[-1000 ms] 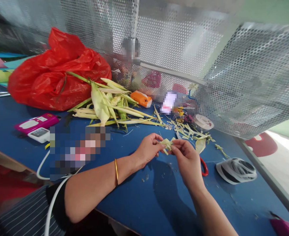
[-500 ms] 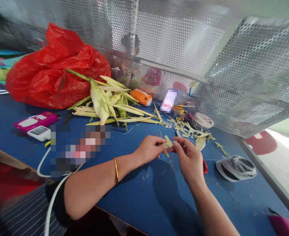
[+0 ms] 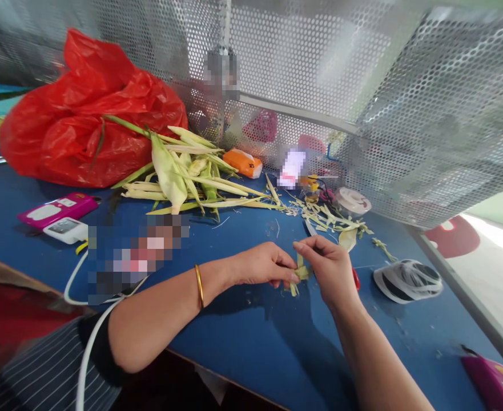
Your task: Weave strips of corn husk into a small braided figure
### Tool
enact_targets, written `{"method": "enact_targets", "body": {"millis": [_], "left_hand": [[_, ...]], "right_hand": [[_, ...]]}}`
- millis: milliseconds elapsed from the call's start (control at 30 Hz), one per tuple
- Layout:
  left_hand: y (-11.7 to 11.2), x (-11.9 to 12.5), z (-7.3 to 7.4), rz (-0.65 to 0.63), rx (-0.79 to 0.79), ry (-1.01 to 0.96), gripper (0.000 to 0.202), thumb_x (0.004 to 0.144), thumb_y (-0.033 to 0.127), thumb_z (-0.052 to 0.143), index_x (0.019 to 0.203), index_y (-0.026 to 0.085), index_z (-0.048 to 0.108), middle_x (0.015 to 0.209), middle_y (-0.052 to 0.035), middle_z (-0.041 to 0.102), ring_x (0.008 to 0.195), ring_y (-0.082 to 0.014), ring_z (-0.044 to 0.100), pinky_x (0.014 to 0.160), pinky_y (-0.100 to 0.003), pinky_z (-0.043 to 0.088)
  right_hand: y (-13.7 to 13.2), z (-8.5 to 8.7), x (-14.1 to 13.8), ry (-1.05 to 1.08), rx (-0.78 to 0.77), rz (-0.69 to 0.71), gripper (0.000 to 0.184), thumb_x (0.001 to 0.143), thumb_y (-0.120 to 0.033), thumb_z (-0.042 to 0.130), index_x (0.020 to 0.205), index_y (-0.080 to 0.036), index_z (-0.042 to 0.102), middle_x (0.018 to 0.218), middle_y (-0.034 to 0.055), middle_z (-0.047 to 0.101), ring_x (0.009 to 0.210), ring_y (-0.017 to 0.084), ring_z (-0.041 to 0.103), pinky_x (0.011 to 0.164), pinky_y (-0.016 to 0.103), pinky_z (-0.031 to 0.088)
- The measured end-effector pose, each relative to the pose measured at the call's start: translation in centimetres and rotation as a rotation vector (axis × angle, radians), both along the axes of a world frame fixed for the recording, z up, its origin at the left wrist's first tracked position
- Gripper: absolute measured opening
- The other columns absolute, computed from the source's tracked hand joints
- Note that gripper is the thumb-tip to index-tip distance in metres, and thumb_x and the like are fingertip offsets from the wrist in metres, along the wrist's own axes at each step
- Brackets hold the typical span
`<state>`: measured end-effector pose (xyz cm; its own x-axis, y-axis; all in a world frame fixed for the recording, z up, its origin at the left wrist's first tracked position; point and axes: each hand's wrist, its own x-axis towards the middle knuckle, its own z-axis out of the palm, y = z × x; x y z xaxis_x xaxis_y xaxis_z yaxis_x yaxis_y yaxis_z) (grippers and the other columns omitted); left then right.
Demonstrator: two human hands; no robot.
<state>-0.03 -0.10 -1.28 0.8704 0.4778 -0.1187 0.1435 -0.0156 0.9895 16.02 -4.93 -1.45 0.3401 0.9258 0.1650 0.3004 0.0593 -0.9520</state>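
Nearest, at lower left: a striped sleeve [image 3: 49,371] and a white cable [image 3: 84,348] curving past it. Just beyond, on the left forearm, a gold bangle [image 3: 198,285]. Then, low over the middle of the blue worktop [image 3: 242,337], a small folded leaf strip [image 3: 300,274], pinched from one side by the left hand [image 3: 262,267] and from the other by the right hand [image 3: 330,268]; fingers of both clamped on it, fingertips almost touching. Partly hidden behind the right hand, a red scissors handle [image 3: 356,278]; well to its right, a black-and-white roll [image 3: 407,279]. Out to the left, a pink case [image 3: 58,206] beside a white device [image 3: 66,229]. Farther back, leaf scraps [image 3: 328,220] scattered past the hands, and a pile of long green-yellow leaves [image 3: 182,177] against a red plastic bag [image 3: 84,125]. Near the pile's far end, an orange object [image 3: 243,162]. Farthest, a perforated metal screen [image 3: 405,114] along the worktop's edge.
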Motion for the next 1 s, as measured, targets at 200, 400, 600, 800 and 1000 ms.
{"method": "enact_targets", "body": {"millis": [200, 400, 600, 800, 1000], "left_hand": [[-0.2, -0.1, 0.3, 0.024, -0.145, 0.027, 0.032, 0.072, 0.039, 0.07, 0.058, 0.017, 0.053, 0.06, 0.0029, 0.058, 0.05, -0.0069, 0.048, 0.053, -0.023, 0.035], [-0.6, 0.2, 0.6, 0.096, -0.304, 0.071, 0.04, 0.066, 0.054, 0.075, 0.065, 0.016, 0.061, 0.056, 0.0028, 0.057, 0.047, -0.0067, 0.047, 0.048, -0.023, 0.031], [-0.8, 0.5, 0.2, 0.157, -0.338, 0.105, 0.028, 0.07, 0.043, 0.073, 0.075, 0.015, 0.07, 0.051, 0.0037, 0.054, 0.043, -0.0069, 0.047, 0.046, -0.022, 0.031], [0.0, 0.5, 0.6, 0.44, -0.329, 0.039, 0.027, 0.071, 0.041, 0.07, 0.076, 0.015, 0.069, 0.057, 0.0015, 0.059, 0.047, -0.0087, 0.053, 0.05, -0.022, 0.038], [-0.1, 0.5, 0.9, 0.456, -0.261, 0.074, 0.02, 0.075, 0.033, 0.066, 0.069, 0.014, 0.066, 0.058, -0.0007, 0.062, 0.052, -0.0107, 0.059, 0.053, -0.022, 0.04]], "right_hand": [[0.1, -0.6, -1.4, 0.201, 0.004, -0.091, 0.027, 0.069, -0.041, 0.077, 0.064, -0.017, 0.065, 0.054, -0.004, 0.051, 0.05, 0.009, 0.039, 0.045, 0.022, 0.031], [0.0, -0.8, -1.4, 0.232, -0.008, -0.022, 0.03, 0.07, -0.044, 0.077, 0.066, -0.017, 0.064, 0.051, -0.0061, 0.047, 0.044, 0.007, 0.035, 0.04, 0.02, 0.027], [0.0, -0.7, -1.6, 0.208, -0.004, -0.039, 0.03, 0.071, -0.046, 0.075, 0.069, -0.018, 0.065, 0.052, -0.0065, 0.046, 0.042, 0.007, 0.035, 0.037, 0.021, 0.027], [0.6, -0.6, -0.6, 0.201, -0.061, -0.01, 0.042, 0.069, -0.058, 0.074, 0.077, -0.017, 0.068, 0.065, -0.0008, 0.059, 0.058, 0.012, 0.051, 0.054, 0.024, 0.041], [0.5, -0.7, -0.7, 0.304, -0.115, 0.115, 0.038, 0.066, -0.05, 0.079, 0.062, -0.017, 0.062, 0.048, -0.004, 0.051, 0.047, 0.009, 0.041, 0.049, 0.023, 0.032]]}}
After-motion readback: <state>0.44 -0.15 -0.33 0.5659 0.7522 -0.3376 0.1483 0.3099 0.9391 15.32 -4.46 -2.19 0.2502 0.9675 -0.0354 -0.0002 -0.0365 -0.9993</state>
